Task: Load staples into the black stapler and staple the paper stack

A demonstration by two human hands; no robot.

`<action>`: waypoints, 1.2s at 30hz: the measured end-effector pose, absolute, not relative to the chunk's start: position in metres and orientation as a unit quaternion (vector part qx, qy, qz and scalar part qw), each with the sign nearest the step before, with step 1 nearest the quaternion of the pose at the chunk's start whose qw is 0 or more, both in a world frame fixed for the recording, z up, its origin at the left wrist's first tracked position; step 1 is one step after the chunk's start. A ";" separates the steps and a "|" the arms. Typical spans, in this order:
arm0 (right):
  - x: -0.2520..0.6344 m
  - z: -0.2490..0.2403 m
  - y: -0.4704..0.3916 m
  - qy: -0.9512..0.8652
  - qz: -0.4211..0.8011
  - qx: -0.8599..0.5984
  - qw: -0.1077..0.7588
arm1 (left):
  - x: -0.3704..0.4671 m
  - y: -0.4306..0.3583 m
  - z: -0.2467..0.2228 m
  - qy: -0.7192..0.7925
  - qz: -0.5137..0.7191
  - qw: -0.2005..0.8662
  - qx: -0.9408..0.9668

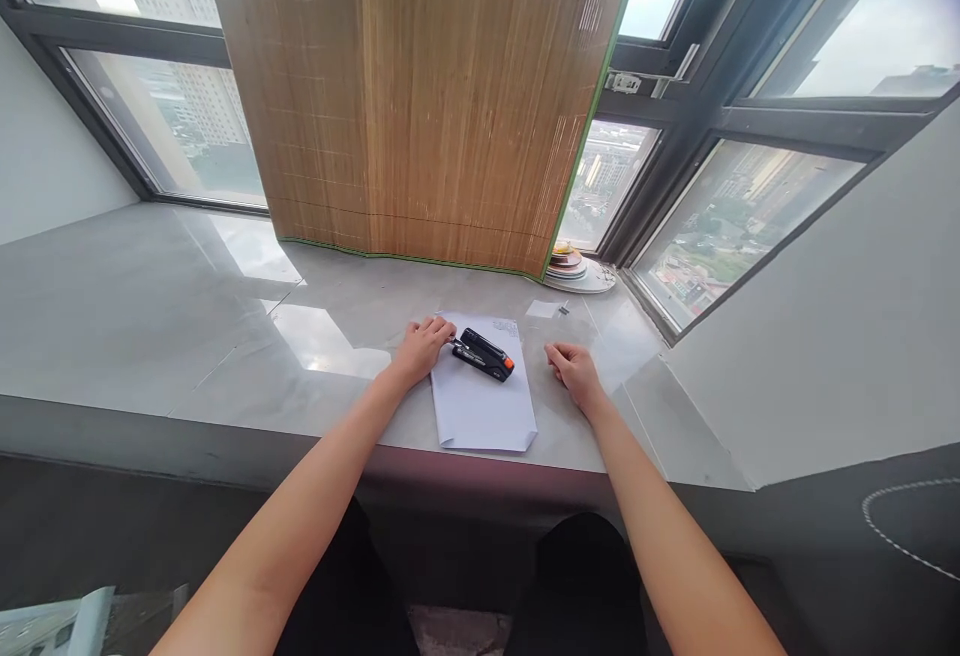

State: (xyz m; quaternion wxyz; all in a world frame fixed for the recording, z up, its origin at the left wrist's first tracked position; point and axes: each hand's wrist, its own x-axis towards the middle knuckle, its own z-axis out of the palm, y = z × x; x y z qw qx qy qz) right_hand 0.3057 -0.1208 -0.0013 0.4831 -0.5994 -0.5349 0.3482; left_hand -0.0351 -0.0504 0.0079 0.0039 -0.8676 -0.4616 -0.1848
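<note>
The left arm (322,496) enters from seven o'clock and reaches toward one o'clock, bare along its visible length. Its wrist (397,376) looks nearly straight, and the left hand (424,348) lies back upward, fingers close together and bent, their tips toward two o'clock; whether they grip cannot be made out. The right arm (660,516), also bare, enters from five o'clock and slants toward eleven o'clock. The right hand (573,372) is curled into a loose fist, knuckles toward ten o'clock. The two hands are well apart.
</note>
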 end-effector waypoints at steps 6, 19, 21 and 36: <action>0.306 0.001 -0.122 -0.530 0.351 -0.602 0.483 | -0.036 -0.050 0.011 -0.474 -0.178 -0.021 -0.862; 0.309 -0.006 -0.120 -0.538 0.348 -0.600 0.480 | -0.045 -0.050 0.009 -0.471 -0.225 -0.036 -0.852; 0.310 -0.006 -0.119 -0.541 0.346 -0.597 0.480 | -0.046 -0.049 0.008 -0.471 -0.229 -0.038 -0.851; 0.309 -0.006 -0.119 -0.540 0.342 -0.602 0.479 | -0.064 -0.045 0.005 -0.509 -0.300 -0.056 -0.805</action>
